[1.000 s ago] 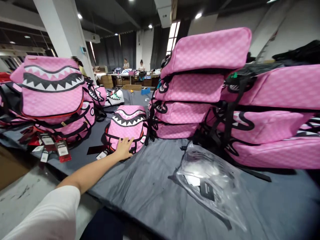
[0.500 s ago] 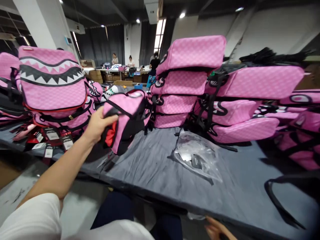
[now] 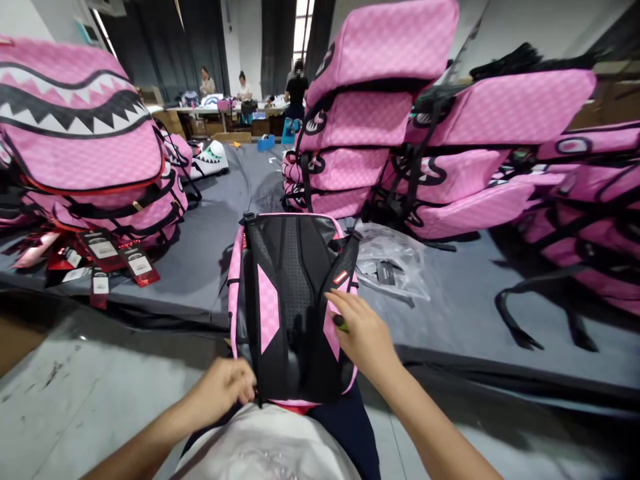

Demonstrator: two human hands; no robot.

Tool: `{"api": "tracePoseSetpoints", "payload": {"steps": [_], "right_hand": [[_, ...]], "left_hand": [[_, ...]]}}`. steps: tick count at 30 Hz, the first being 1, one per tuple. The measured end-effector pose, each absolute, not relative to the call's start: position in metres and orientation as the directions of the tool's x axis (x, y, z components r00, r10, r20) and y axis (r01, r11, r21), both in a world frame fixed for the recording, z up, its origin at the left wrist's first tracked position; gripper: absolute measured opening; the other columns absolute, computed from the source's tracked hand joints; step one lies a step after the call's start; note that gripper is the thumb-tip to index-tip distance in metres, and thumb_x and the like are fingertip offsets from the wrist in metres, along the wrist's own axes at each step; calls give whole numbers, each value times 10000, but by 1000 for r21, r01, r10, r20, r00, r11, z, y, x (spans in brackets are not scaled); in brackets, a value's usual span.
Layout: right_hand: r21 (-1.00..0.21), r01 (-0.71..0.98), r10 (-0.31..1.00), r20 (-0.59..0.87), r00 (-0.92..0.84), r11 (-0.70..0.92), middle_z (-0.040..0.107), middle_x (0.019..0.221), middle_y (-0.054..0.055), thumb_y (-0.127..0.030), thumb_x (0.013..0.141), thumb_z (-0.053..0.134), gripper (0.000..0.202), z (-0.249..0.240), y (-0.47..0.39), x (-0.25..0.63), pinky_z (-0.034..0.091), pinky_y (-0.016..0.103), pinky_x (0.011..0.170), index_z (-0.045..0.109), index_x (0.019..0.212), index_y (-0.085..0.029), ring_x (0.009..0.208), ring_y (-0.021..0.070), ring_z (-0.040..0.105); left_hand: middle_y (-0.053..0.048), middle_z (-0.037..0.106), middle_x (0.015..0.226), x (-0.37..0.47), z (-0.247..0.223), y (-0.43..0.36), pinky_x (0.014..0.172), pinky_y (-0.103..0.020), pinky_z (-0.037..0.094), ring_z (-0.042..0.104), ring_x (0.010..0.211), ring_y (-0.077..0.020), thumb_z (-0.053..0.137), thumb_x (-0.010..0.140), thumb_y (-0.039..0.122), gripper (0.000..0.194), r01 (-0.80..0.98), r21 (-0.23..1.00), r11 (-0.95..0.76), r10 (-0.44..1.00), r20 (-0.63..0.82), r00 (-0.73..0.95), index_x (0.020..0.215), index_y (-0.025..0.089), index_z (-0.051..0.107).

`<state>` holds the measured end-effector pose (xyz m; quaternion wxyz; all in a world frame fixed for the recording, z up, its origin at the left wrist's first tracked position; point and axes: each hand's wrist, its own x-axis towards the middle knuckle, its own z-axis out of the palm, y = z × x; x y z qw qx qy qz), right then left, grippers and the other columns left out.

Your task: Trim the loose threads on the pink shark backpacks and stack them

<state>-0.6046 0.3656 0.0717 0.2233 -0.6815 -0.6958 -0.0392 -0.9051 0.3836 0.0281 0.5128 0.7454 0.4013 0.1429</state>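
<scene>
A pink and black backpack lies across my lap and the table edge, its black padded back and shoulder straps facing up. My left hand is at its lower left corner with curled fingers; what they pinch is hidden. Over the right shoulder strap reaches my right hand, fingertips at the strap near a small red label. A small green and black tool pokes out from under that hand, mostly hidden in the palm.
Pink backpacks are stacked at the back, with more piled right. Another pile stands left, its hang tags over the table edge. A clear plastic bag and a black strap lie right. People work at a far table.
The backpack has come from the left of the table to my lap, back side up. My left hand has moved down to its lower corner, and my right hand has risen onto its strap.
</scene>
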Motion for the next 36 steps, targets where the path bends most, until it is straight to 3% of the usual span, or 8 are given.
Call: {"api": "tracePoseSetpoints", "payload": {"steps": [4, 6, 9, 13, 18, 24, 29, 36], "right_hand": [[-144, 978, 985, 104, -139, 153, 653, 1296, 91, -2, 796, 521, 474, 72, 394, -652, 485, 331, 1002, 616, 1213, -206, 1221, 214, 584], [-111, 994, 999, 39, 12, -8, 698, 1140, 152, -16, 851, 474, 329, 68, 395, -653, 532, 351, 856, 638, 1103, -151, 1049, 246, 672], [-39, 930, 931, -30, 364, -365, 681, 990, 279, -74, 932, 386, 260, 60, 382, -624, 522, 403, 674, 598, 1073, -24, 858, 331, 719], [-71, 841, 839, -155, 522, -536, 721, 960, 177, -365, 952, 545, 289, 50, 368, -581, 485, 318, 624, 585, 1082, -111, 873, 305, 732], [-121, 796, 801, -196, 566, -593, 747, 963, 145, -417, 990, 455, 315, 39, 368, -594, 470, 310, 673, 580, 1086, -145, 942, 278, 725], [-141, 766, 777, -184, 602, -627, 755, 909, 148, -383, 1008, 420, 314, 32, 344, -621, 449, 310, 627, 579, 1141, -146, 847, 280, 739], [-142, 757, 769, -170, 616, -637, 759, 887, 128, -383, 1008, 430, 305, 25, 332, -615, 421, 287, 590, 587, 1139, -158, 818, 265, 740], [-174, 763, 782, -171, 599, -622, 760, 892, 127, -389, 1002, 444, 301, 22, 338, -608, 416, 288, 581, 602, 1141, -175, 805, 264, 736]], "left_hand": [[-123, 631, 1336, -872, 37, 434, 1139, -539, 366, 520, 1325, -306, 518, 945, 430, 412, 450, 520, -726, 637, 262, 725, 1282, 214, 619], [-145, 448, 1522, -857, 17, 450, 1179, -648, 225, 318, 1464, -366, 559, 929, 409, 523, 406, 288, -867, 485, 298, 822, 1404, 192, 523], [-95, 345, 1591, -858, -23, 451, 1173, -682, 213, 264, 1489, -367, 522, 945, 364, 552, 419, 266, -868, 484, 261, 835, 1481, 273, 426], [-49, 552, 1442, -869, -31, 440, 1073, -682, 378, 472, 1363, -396, 584, 881, 496, 594, 423, 373, -826, 533, 275, 800, 1451, 467, 417], [-74, 598, 1379, -806, 30, 469, 1111, -579, 377, 543, 1294, -314, 463, 959, 394, 441, 300, 328, -896, 401, 304, 864, 1390, 327, 526], [-152, 673, 1119, -685, 76, 529, 1106, -505, 308, 569, 1144, -280, 508, 955, 455, 396, 116, -161, -980, 70, 268, 961, 1070, 116, 676], [-101, 714, 820, -650, 81, 534, 851, -410, 386, 604, 796, -208, 516, 949, 487, 431, -11, -203, -979, -29, 88, 996, 830, 139, 742], [-38, 644, 944, -669, 117, 593, 1178, -544, 177, 527, 1161, -258, 560, 883, 610, 492, 102, -106, -989, 77, 224, 972, 815, 142, 695]]}}
